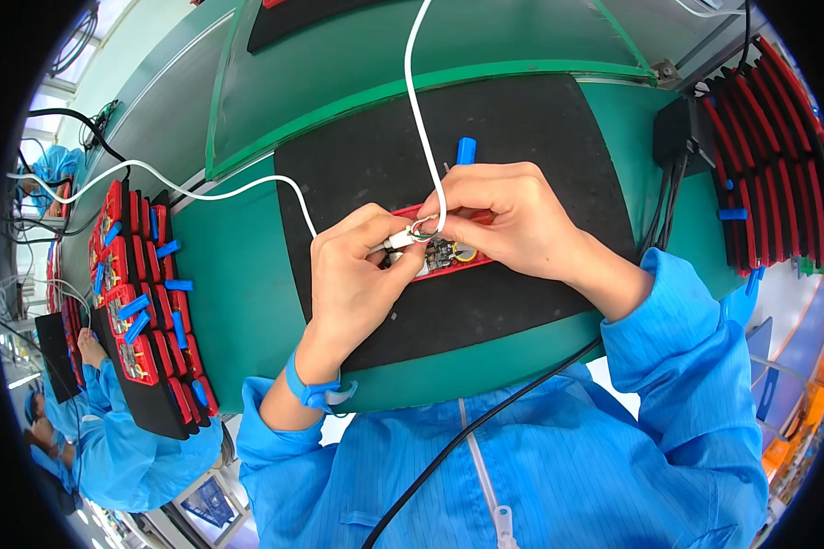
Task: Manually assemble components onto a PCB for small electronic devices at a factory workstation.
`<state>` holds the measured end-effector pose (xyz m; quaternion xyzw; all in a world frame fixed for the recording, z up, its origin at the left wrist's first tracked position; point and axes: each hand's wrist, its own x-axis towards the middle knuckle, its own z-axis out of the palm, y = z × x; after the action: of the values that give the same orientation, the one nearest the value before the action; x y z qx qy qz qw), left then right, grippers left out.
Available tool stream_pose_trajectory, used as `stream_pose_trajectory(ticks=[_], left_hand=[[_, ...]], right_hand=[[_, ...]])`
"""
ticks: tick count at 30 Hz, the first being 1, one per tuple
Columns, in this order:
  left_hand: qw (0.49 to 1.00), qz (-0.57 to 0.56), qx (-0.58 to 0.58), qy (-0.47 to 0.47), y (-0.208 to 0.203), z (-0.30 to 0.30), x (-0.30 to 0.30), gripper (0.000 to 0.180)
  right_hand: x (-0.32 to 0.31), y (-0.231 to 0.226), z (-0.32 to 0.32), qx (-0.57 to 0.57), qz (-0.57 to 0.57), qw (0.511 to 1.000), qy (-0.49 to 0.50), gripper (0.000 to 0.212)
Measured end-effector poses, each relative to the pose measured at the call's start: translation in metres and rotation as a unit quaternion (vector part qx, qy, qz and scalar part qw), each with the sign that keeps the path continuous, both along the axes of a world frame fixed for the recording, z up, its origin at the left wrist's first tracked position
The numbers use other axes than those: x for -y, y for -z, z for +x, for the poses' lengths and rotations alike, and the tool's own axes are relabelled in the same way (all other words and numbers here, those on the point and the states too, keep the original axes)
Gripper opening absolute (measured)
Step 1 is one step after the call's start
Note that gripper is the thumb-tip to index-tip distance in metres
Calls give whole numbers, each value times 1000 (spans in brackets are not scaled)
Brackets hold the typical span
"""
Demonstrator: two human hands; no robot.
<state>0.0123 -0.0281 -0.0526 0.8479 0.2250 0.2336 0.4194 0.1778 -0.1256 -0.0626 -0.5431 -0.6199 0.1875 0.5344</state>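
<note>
My left hand (350,274) pinches a white cable connector (400,240) between thumb and fingers. A second white cable (418,101) drops from above into my right hand (526,220), whose thumb and fingertips are closed on its end. Thin coloured wires show where the two ends come together; whether they are joined I cannot tell. Directly beneath the hands lies a red-framed circuit board (442,263), partly covered by my fingers. It rests on a black mat (458,320). Just beyond my right hand a blue clip (466,150) sticks up.
At the left, red-edged boards with blue clips stand in a black rack (156,403). More red and black racks (769,165) stand at the far right beside a black box (682,137). A black cable (485,416) crosses my front. Another person (146,448) works at the left.
</note>
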Motion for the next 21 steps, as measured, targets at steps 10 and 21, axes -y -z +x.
stream_pose_trajectory(ticks=[10, 21], left_hand=[[999, 41, -13, -1, -3, 0, -1, 14], [998, 62, -10, 2, -2, 0, 0, 16]], right_hand=[[0, -1, 1, 13, 9, 1000, 1, 9], [1, -3, 2, 35, -23, 999, 3, 12]])
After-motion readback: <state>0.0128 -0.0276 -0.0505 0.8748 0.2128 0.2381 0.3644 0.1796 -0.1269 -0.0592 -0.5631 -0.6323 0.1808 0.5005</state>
